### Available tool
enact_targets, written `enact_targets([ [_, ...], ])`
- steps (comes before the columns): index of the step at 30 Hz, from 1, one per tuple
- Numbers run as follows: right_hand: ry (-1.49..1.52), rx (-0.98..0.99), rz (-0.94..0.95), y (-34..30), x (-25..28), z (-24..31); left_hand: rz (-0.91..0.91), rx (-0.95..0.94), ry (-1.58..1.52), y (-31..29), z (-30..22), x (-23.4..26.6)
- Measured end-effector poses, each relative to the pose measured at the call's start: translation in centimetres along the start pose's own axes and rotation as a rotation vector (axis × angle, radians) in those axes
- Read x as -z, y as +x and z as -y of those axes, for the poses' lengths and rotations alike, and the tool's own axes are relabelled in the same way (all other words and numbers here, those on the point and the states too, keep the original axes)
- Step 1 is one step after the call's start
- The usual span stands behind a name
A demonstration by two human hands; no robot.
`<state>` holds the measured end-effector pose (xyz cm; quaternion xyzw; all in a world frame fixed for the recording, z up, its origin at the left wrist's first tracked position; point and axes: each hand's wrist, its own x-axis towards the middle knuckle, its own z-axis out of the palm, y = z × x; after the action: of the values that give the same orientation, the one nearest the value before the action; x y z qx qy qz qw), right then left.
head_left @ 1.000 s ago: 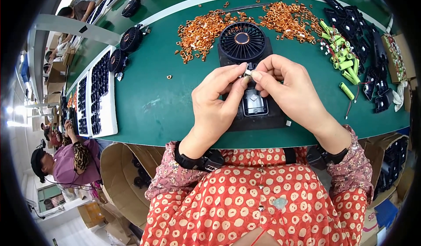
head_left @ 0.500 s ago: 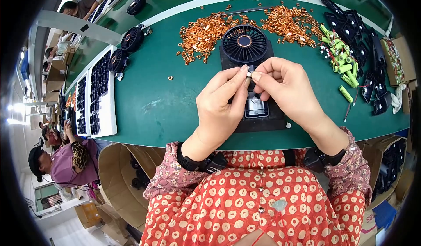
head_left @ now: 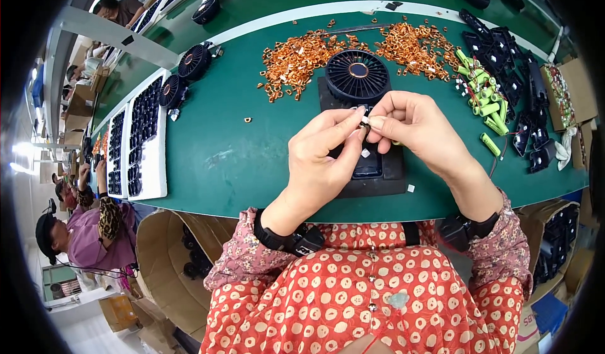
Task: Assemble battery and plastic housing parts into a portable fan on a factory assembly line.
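Note:
My left hand (head_left: 320, 158) and my right hand (head_left: 423, 130) meet above a small black fan, each closed in a pinch. Between their fingertips is a tiny white piece (head_left: 365, 120), too small to name surely. The fan's round, ribbed head (head_left: 357, 76) lies face up just beyond my fingers, on a black pad (head_left: 394, 180). My hands hide much of its handle. Below the fingertips a little white square (head_left: 365, 153) shows on the dark handle part. A speck of yellow-green peeks out under my right fingers.
Orange metal-like clips (head_left: 296, 64) lie in two heaps beyond the fan. Green battery cells (head_left: 485, 92) with wires and black plastic casings (head_left: 504, 51) are piled at right. White foam trays (head_left: 151, 158) of dark parts stand left, near two fan heads (head_left: 194, 62). A co-worker (head_left: 94, 243) sits far left.
The fan, pad and my hands appear slightly lower and farther right in the picture. My fingers still pinch the white piece. The co-worker's hands at left have risen.

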<state>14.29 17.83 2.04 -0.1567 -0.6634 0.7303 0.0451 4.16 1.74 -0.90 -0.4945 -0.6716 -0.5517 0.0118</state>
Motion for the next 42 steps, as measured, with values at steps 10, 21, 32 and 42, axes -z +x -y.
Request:
enact_targets([
  [10,-0.007,-0.007,0.044,0.3,0.3,0.1,0.017,0.046,-0.045,0.2,0.2,-0.3],
  [21,0.007,-0.023,0.027,0.6,0.2,0.3,0.014,0.171,-0.103,-0.3,0.1,-0.6],
  [32,-0.891,0.618,-0.187,-1.2,0.3,0.7,0.106,0.14,0.028,1.0,-0.6,-0.3],
  [42,-0.799,0.51,0.137,0.5,2.1,1.0,0.262,0.154,-0.007,1.7,-0.1,0.4],
])
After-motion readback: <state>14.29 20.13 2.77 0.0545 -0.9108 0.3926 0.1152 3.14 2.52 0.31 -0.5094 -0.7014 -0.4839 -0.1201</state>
